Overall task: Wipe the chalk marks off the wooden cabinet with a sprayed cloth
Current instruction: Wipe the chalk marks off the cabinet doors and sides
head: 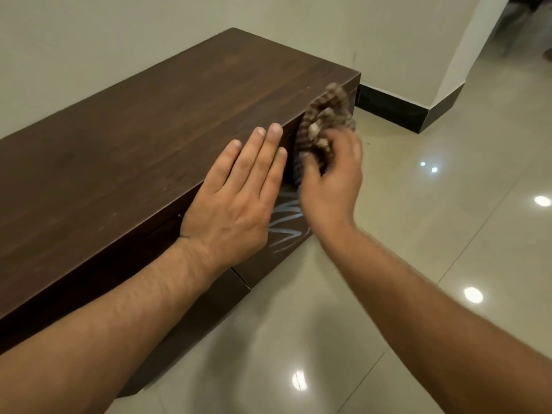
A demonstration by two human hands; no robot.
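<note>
A low dark wooden cabinet (143,121) runs along the wall. White zigzag chalk marks (285,222) show on its front face, just below my hands. My left hand (236,192) lies flat, fingers together, on the top's front edge and holds nothing. My right hand (331,171) is closed on a striped brown cloth (325,115), pressing it against the front face near the cabinet's right end. The cloth and hand are blurred. Part of the chalk is hidden behind my left hand.
Glossy beige floor tiles (403,264) stretch to the right and front of the cabinet. A pale wall with a dark skirting board (397,110) stands behind, with a wall corner at the upper right.
</note>
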